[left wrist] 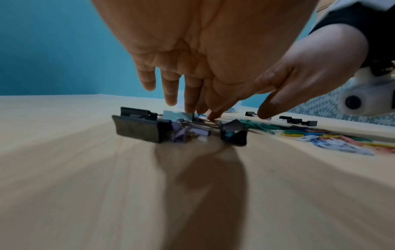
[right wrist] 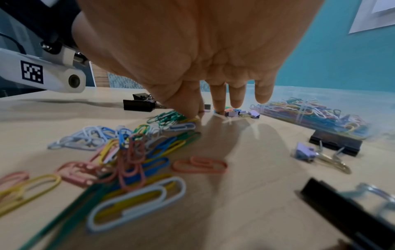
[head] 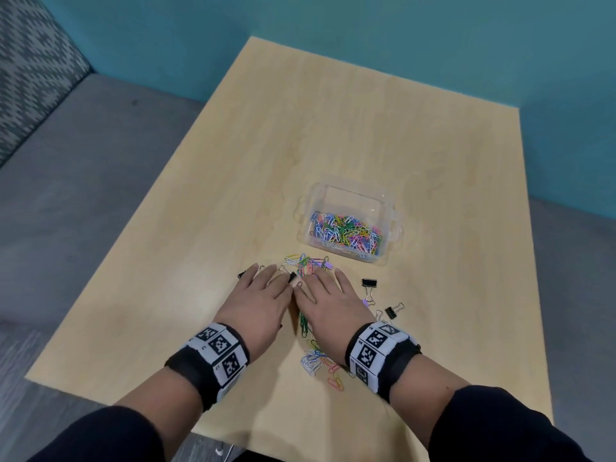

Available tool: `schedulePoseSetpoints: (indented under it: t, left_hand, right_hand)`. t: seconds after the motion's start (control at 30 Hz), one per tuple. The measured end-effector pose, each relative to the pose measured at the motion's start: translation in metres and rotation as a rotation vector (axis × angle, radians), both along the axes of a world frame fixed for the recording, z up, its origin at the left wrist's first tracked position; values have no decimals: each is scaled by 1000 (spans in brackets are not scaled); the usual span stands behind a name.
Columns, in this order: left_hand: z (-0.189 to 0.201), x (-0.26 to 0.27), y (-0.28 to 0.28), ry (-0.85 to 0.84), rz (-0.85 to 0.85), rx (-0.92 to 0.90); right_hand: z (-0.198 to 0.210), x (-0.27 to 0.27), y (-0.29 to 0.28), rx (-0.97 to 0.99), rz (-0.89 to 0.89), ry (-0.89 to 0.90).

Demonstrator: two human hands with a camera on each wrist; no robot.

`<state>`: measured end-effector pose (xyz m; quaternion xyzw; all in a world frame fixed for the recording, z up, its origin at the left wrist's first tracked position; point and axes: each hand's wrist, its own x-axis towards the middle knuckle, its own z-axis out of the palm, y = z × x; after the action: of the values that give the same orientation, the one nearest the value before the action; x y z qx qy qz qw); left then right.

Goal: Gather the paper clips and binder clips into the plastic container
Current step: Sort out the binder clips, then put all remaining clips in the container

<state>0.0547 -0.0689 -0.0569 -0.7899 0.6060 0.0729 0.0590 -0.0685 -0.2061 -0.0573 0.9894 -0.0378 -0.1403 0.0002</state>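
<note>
A clear plastic container holds many coloured paper clips. My left hand and right hand lie side by side, palms down, just in front of it. Their fingers are straight and the tips touch the table among a small heap of paper clips and purple binder clips. In the left wrist view, black and purple binder clips sit under the left palm. More loose paper clips lie below the right palm and between the wrists. Black binder clips lie right of the right hand.
The wooden table stands against a teal wall. A grey patterned seat is at its left. Another black binder clip lies near the right wrist, and one lies by the left little finger.
</note>
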Motion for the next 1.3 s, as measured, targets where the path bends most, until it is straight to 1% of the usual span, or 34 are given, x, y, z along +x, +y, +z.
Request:
schedulePoseSetpoints:
  t: [0.07,0.23,0.37,0.43,0.53,0.73,0.9,1.07,1.13,1.3]
  left_hand:
    - [1,1,4,-14,3,5]
    - [1,2,7,-42,27,-72]
    - [-2,-7,1,-10,-54,-81]
    - [-6,-12,-1,-1,-70,-74]
    - [-9,-12,-6,-8,-38,-58]
    - [-9,-5,-21,11,-21,-8]
    - [-6,1,-37,14,-35,1]
    - [-6,-5,-40,13,-50,33]
    - [-3,-11,-38,46,-52,76]
    - [-2,-35,-30,128,-102,62]
  right_hand:
    - [0,-2,-1,8,-4,1]
    - [0,-12,-4,58,-83,-45]
    - [-1,-18,-6,75,-104,-37]
    - [1,-20,-6,72,-110,-36]
    - [3,-25,-9,71,-123,-39]
    - [8,-33,-21,73,-235,-35]
    - [5,-20,-21,116,-139,-61]
    - [5,-4,-28,120,-115,-37]
    - [4,-3,-31,113,-101,-27]
    - [10,-17,-37,107,-50,-35]
